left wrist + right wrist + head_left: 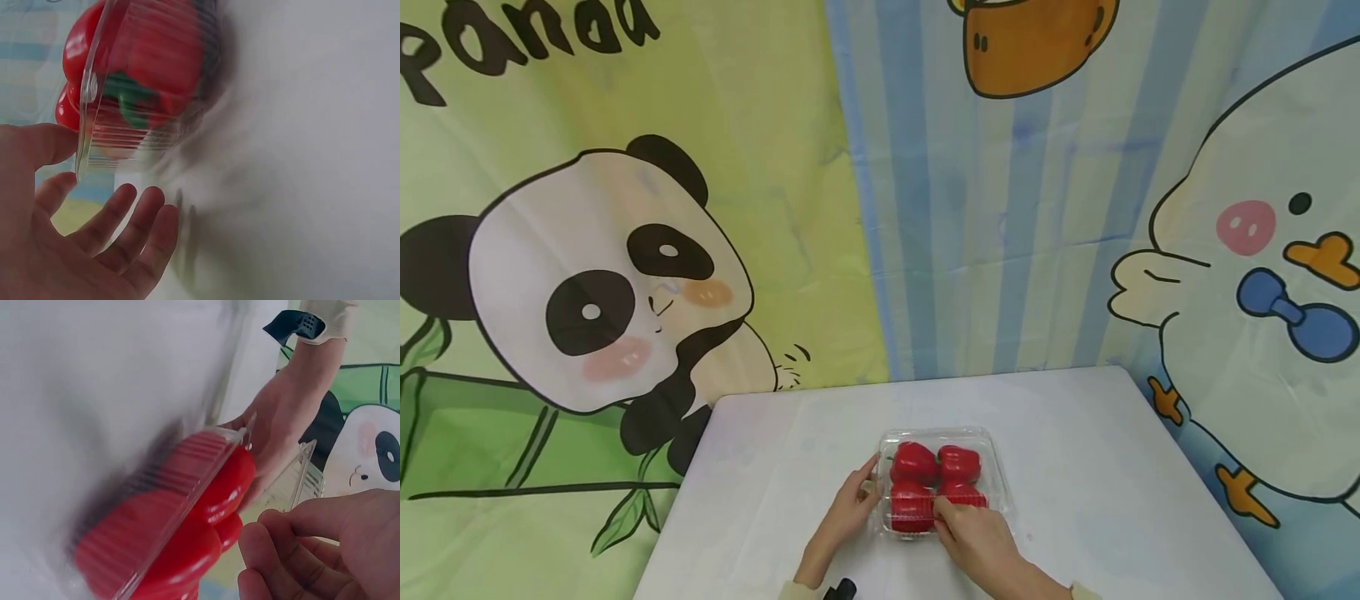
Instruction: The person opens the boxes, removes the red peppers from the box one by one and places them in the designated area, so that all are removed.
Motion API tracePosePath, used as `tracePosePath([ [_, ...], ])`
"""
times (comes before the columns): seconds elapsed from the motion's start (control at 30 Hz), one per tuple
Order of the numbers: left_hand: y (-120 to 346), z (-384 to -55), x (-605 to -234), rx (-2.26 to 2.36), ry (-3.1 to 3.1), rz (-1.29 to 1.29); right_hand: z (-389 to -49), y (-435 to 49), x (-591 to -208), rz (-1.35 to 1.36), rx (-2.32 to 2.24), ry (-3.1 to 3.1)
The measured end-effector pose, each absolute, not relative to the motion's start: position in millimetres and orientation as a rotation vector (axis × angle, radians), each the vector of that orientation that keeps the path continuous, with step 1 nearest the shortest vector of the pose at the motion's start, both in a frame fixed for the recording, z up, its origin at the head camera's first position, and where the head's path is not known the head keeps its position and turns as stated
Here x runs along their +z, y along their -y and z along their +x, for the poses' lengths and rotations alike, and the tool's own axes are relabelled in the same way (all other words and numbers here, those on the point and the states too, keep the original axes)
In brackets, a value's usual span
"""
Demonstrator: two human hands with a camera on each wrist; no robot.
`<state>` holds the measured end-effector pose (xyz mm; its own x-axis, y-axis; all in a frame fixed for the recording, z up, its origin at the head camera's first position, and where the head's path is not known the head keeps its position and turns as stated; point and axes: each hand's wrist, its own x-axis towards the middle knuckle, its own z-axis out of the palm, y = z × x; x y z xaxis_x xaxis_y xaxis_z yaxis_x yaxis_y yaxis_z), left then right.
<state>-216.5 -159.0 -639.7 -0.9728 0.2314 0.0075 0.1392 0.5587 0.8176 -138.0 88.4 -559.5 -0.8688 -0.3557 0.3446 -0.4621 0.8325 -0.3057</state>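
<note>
Several red bell peppers (914, 463) sit in a clear plastic clamshell box (1001, 483) on the white table. In the left wrist view, a green stem (129, 100) shows through the ribbed wall of the box. My left hand (851, 505) holds the box's left side, thumb at the rim and the other fingers spread below it. Above the near peppers, my right hand (976, 533) has its fingertips bunched together. They pinch the edge of the clear lid (304, 478), which stands raised from the box in the right wrist view.
The white table (805, 442) extends around the box to a patterned cloth backdrop (790, 208) with a panda and a chick. A dark device (841, 590) is by the left wrist, at the head view's bottom edge.
</note>
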Motion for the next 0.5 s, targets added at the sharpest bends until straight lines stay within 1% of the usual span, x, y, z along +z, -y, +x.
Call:
tracePosePath([
  [0.1, 158.6, -223.0, -638.4, 1.347, -2.714, 0.353, -136.7, -98.6, -554.3, 0.575, 0.606, 2.771],
  [0.4, 155.8, -238.6, -632.9, 1.274, -2.69, 0.323, -136.6, -127.8, -537.3, 0.372, 0.663, 2.803],
  [0.5, 155.4, -243.4, -633.3, 1.269, -2.703, 0.353, -138.6, -136.0, -530.4, 0.287, 0.702, 2.84],
])
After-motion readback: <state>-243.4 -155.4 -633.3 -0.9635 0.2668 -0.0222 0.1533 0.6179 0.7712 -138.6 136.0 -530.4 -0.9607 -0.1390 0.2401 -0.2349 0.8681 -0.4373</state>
